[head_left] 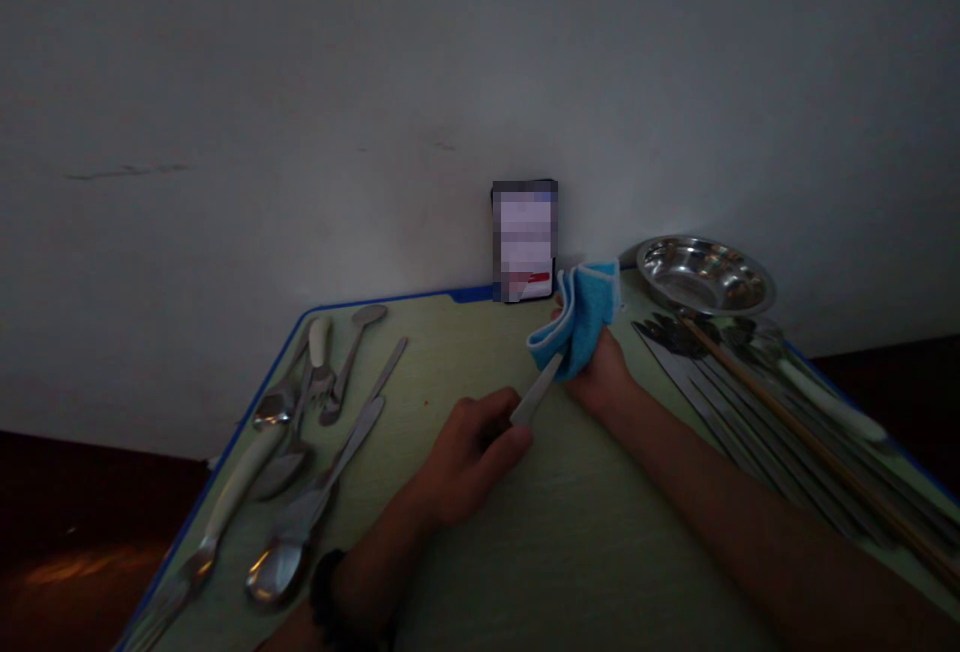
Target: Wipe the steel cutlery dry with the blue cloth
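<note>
Near the middle of the table, my left hand (472,457) pinches the near end of a flat, pale piece of cutlery (538,390). Its far end disappears into a folded blue cloth (585,317) with white edging, so I cannot make out its kind. The cloth is gripped in my right hand (602,374), its fingers mostly hidden behind the fabric. Both hands are held over the table, the right one farther from me.
Spoons (276,568), forks (321,380) and a knife (360,432) lie along the left of the blue-edged table (442,332). More cutlery (720,392) and a wooden chopstick (787,427) lie right, near a steel bowl (705,277). A phone (525,242) leans against the wall.
</note>
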Available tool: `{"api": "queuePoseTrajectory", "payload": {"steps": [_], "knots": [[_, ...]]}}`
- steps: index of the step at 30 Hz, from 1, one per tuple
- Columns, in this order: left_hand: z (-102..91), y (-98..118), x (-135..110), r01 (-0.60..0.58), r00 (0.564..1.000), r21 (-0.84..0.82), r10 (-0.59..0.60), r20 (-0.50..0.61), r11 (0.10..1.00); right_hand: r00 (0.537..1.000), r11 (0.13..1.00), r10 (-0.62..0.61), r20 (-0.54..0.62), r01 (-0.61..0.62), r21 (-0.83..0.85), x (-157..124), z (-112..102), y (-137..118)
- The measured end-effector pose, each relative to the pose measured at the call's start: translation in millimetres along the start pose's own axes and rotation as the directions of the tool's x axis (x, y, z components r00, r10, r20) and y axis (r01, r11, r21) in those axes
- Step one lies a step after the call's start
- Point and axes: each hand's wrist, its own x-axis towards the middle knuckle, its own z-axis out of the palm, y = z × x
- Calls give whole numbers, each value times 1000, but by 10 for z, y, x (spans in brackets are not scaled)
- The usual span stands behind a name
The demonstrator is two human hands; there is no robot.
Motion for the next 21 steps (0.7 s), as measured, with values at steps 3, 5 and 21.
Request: {"api": "queuePoseTrajectory", "payload": {"steps": [3, 5, 21], "knots": [[30, -28, 10, 24, 998, 17, -23, -53, 1000, 999, 999, 24, 39, -25, 29, -13, -3, -14], [47, -49, 23, 52, 996, -8, -52, -69, 999, 998, 997, 39, 52, -42, 63, -30, -3, -18], [87, -78, 48, 112, 979, 126, -88, -185, 986, 999, 997, 47, -5, -47, 63, -39, 1, -55]]}}
